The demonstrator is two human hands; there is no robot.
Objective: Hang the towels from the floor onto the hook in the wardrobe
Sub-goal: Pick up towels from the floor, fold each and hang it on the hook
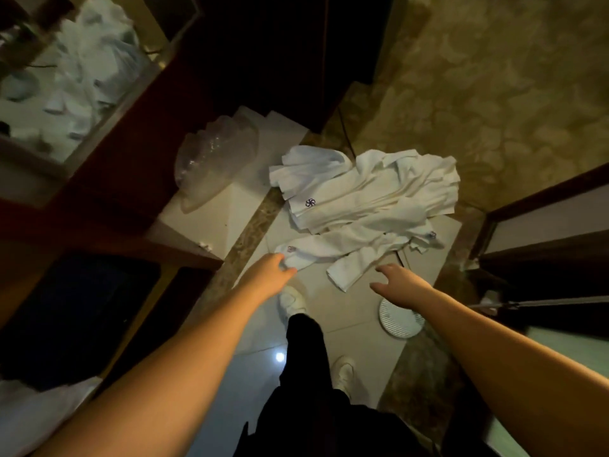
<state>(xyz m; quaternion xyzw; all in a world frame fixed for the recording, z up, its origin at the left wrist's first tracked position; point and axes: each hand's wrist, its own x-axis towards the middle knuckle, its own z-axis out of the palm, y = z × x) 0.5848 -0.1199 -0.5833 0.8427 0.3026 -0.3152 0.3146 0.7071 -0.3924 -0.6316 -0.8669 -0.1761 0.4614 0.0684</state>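
A: Where are the towels [365,199]?
B: Heaped on the floor tiles [349,328], just beyond the white shoe [292,300]. Crumpled and overlapping, with logo marks showing.
A: Handling?
B: Soft, limp and probably light; they'll drape and drag. Bunch a hem or a corner, not the middle.
A: Axis?
B: The nearest strip runs long from above the shoe off to the right, its near end at the left hand [272,270].
A: Hands?
B: Left fingers curl at that end, touching cloth; can't tell if pinched. Right hand [393,280] is spread, holding nothing, right of the shoe, near a folded edge.
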